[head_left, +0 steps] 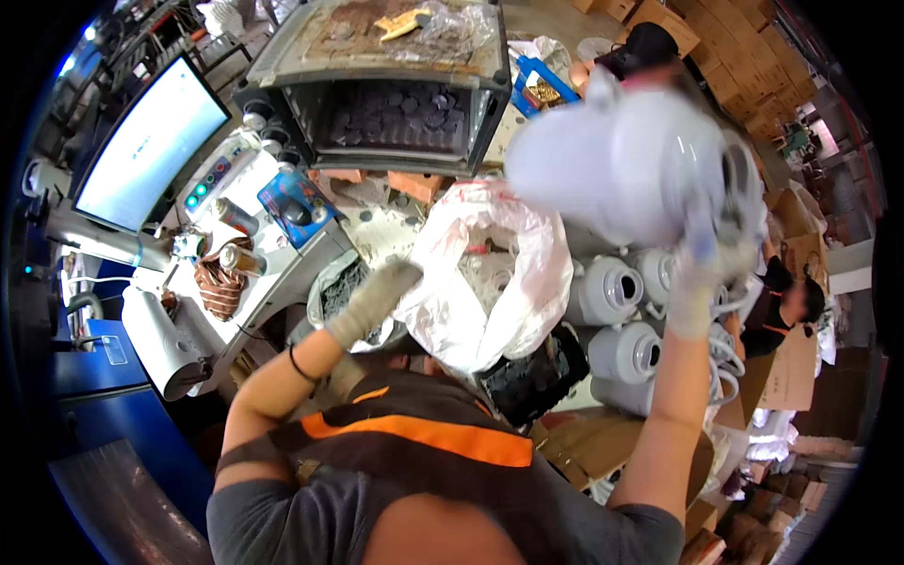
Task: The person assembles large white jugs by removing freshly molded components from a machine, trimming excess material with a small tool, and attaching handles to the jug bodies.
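Observation:
My right hand (704,259), in a pale work glove, is raised on the right and grips a large light-grey plastic jug-like housing (612,169). Motion blurs the housing, and some of my fingers are lost against it. My left hand (381,297), also gloved, has its fingers stretched out and holds nothing that I can see. Beneath it is a bag-lined container (347,287) of dark pieces. Just right of that hand a white plastic bag (490,273) gapes at the top. More grey housings (623,353) stand below my right hand.
An open metal cabinet (395,71) holding dark round discs stands ahead. To the left are a desk with a lit monitor (151,141) and a blue box (297,207). A black crate (537,377) is close to me. Two people (650,52) are at the right.

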The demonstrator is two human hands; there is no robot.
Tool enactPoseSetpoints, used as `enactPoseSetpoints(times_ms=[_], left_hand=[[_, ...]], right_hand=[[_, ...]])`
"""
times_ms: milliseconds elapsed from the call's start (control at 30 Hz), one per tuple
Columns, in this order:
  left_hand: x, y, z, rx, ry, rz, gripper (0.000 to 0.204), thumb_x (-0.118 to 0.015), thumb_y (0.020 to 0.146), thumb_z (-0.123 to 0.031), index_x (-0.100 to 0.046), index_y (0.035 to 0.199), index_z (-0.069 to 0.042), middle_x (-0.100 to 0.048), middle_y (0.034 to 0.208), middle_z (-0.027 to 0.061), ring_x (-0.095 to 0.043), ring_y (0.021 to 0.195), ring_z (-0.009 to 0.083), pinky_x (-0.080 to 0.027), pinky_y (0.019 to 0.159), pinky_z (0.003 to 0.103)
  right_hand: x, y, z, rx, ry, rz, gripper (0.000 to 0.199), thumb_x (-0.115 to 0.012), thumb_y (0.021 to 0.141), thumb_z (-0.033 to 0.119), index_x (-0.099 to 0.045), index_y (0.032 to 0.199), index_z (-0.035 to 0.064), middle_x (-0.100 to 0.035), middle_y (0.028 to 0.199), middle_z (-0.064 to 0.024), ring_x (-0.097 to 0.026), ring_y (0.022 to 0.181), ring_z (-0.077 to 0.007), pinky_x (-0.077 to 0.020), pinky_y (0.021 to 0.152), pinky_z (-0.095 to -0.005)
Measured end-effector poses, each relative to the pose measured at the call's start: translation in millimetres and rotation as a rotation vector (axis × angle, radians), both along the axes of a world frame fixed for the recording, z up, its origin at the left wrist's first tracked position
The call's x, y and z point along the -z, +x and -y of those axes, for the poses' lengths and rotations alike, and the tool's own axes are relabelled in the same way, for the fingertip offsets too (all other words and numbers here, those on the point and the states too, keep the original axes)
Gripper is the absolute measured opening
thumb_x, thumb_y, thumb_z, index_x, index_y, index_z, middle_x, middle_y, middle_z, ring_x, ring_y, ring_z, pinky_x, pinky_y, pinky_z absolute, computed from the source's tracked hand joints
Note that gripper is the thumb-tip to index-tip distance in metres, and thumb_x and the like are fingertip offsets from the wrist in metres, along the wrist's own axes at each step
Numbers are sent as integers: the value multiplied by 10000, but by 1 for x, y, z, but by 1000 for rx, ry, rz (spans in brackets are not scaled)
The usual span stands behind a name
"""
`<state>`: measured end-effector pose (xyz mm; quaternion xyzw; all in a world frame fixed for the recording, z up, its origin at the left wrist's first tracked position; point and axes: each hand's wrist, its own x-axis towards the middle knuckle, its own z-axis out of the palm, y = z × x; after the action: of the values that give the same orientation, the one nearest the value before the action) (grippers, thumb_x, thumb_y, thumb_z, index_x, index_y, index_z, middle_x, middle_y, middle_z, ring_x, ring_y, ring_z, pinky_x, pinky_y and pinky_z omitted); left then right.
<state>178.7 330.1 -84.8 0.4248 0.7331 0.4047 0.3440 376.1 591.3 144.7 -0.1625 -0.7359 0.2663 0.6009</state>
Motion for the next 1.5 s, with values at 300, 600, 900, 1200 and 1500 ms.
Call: enactPoseSetpoints(times_ms=[300, 600, 900, 1200, 1500], left_hand=[[72, 118, 187, -145, -469, -275, 320, -547, 846, -342, -617, 916, -38, -623, 912, 206, -578, 911, 398, -461, 782, 458], [176, 225, 399, -449, -957, 294, 409, -582, 815, -335, -654, 1050, -8, -663, 1015, 175, -611, 980, 321, -462, 847, 357], [83, 90, 256, -25, -552, -118, 289, -563, 822, -319, -620, 930, -56, -644, 920, 163, -619, 824, 325, -506, 752, 415], [-69, -52, 355, -84, -873, -605, 350, -515, 834, -349, -651, 957, -51, -672, 930, 170, -639, 902, 332, -496, 807, 423], [-115, -33, 541, -680, -204, -1083, 255, -659, 751, -223, -625, 923, -37, -635, 899, 161, -623, 895, 331, -487, 826, 405]], right_hand=[[134, -235, -242, 248, 378, 480, 388, -742, 653, 288, -646, 934, 39, -592, 1138, -197, -524, 1091, -363, -413, 956, -423], [308, -252, -279, 161, 12, 1114, 657, -640, 795, 340, -396, 1377, 158, -530, 1297, -146, -542, 1150, -312, -437, 961, -412], [196, -146, 87, -1084, -378, 874, 309, -569, 923, 199, -539, 1206, 78, -652, 845, -69, -623, 692, -121, -506, 597, -245], [46, -64, 479, -2712, -529, 1132, 925, -685, 815, 305, -92, 1479, 54, -351, 1420, -189, -304, 1344, -276, -264, 1090, -388], [-34, 4, 724, -2948, 66, 505, 592, -606, 772, 220, -428, 1296, 9, -593, 1031, -150, -618, 904, -231, -501, 761, -345]])
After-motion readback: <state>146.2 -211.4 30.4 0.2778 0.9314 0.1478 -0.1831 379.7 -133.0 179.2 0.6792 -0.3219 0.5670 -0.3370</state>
